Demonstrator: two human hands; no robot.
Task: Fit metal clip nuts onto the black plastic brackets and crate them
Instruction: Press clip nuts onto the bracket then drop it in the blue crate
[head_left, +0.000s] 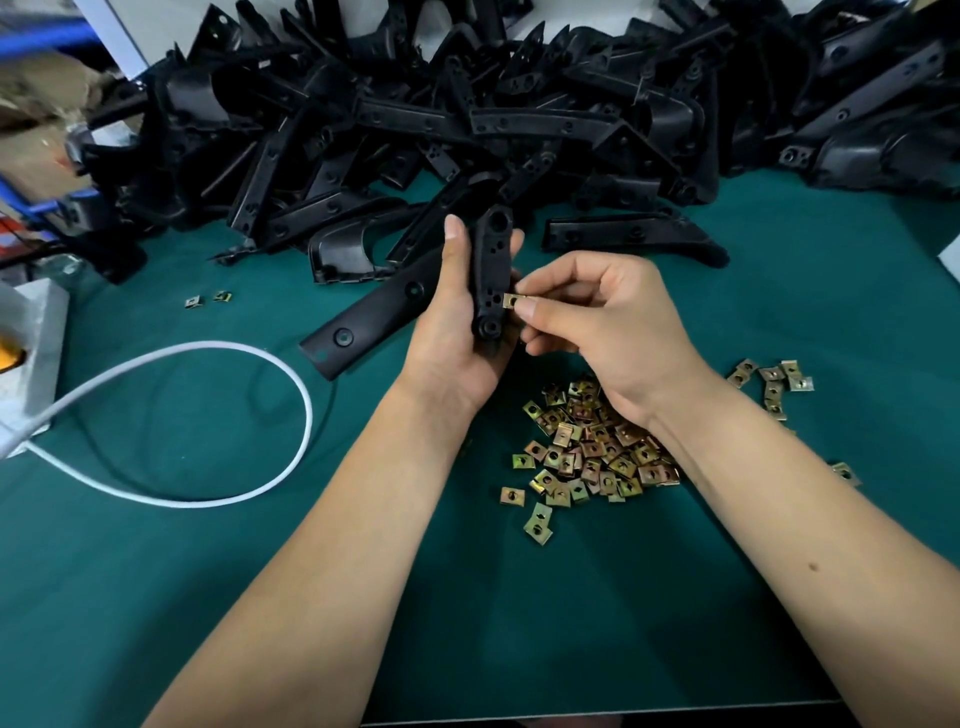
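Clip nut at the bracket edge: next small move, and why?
Probably push the clip nut leftward onto the bracket edge until it seats. The right hand pinches it right at the bracket's right side, the left hand holds the bracket upright, and the nut does not yet look slid on.

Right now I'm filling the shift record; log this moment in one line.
left hand holds bracket | right hand pinches clip nut at bracket edge | loose nuts below

left grip (457, 312) curled, palm up | right grip (587, 317) pinching, thumb forward
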